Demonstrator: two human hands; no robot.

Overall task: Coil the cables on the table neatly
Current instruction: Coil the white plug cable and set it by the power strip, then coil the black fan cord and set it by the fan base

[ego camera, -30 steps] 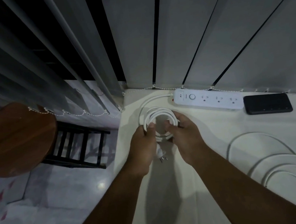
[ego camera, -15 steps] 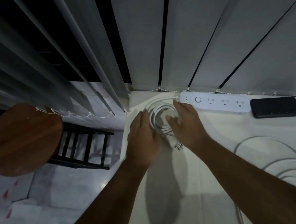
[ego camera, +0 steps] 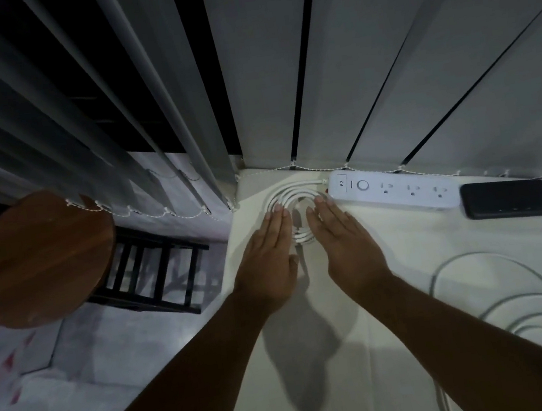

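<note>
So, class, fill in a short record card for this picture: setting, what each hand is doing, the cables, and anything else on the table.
setting: white table set against vertical blinds
left hand: left hand flat, open, at the coil's left side
right hand: right hand flat, open, at the coil's right side
coiled cable: coiled cable, joined to the power strip
loose cable: loose cable, uncoiled, near right
other: black device beside the strip

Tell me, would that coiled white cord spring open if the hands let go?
Probably a little. The coiled cord looks springy: both flat hands, left and right, press its sides. One end joins the power strip, likely anchoring it. It seems light, so a nudge could slide it.
</note>
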